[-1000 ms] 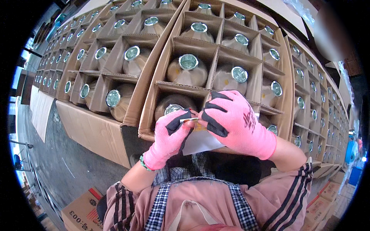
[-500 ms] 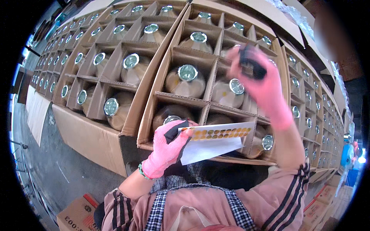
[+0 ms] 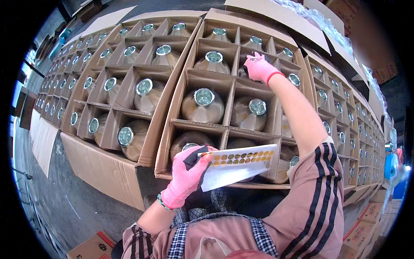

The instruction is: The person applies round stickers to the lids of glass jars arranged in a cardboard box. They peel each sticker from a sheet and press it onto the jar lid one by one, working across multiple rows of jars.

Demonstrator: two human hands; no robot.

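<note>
Here, the sticker sheet, a white card with rows of small gold dots, sits low over the near edge of the open carton, where your left hand grips its end closed, keeping the dots face up and within easy reach. Your right hand stretches to a far compartment, its fingers curled down at a bottle cap-row jar; whether they pinch a sticker I cannot tell.

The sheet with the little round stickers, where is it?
In the head view, the sticker sheet is low in the middle, pinched by the left hand over the near edge of the cardboard box of bottles.
</note>
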